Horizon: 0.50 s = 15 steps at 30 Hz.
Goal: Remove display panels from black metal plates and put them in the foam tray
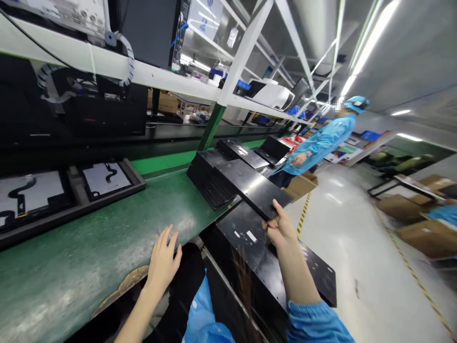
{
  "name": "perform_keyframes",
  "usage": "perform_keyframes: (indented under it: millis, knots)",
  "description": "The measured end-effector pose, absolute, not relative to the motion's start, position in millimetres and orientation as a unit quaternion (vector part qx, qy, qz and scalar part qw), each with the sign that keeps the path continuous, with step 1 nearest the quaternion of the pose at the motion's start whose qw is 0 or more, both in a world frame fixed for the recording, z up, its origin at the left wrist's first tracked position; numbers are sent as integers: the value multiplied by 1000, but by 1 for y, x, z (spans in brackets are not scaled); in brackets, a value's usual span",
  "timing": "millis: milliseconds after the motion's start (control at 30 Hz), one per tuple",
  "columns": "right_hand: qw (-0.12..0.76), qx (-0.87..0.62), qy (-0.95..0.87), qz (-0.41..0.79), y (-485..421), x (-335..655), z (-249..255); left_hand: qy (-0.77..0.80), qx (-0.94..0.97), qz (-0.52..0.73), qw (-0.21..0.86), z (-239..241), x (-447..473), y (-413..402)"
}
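My right hand [280,226] is closed on the near corner of a flat black metal panel [250,183], the top one of a stack of like panels [210,183] at the right end of the green bench. My left hand [163,259] lies open, fingers spread, at the near edge of the green bench top [117,228], and holds nothing. Below my right arm, more black panels [250,243] with small white labels are stacked lower down, beside the bench.
A dark tray [71,190] with white sheets and black cables lies on the bench at left. Further black panels [246,152] lie along the line. A person in a blue coat and cap [321,140] works farther down. Cardboard boxes [421,224] line the aisle at right.
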State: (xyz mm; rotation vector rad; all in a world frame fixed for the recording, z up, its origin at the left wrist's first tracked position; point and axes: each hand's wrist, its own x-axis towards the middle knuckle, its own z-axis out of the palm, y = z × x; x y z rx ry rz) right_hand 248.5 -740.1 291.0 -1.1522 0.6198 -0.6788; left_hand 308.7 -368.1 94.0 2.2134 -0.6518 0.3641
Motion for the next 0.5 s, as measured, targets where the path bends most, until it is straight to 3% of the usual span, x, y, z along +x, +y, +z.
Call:
perform_keyframes:
  millis: [267, 500]
  knots:
    - [809, -499, 219, -221, -737, 275, 264, -263, 899, 199, 290, 98, 303, -374]
    - [787, -479, 234, -311, -727, 293, 253, -273, 911, 194, 243, 93, 301, -378]
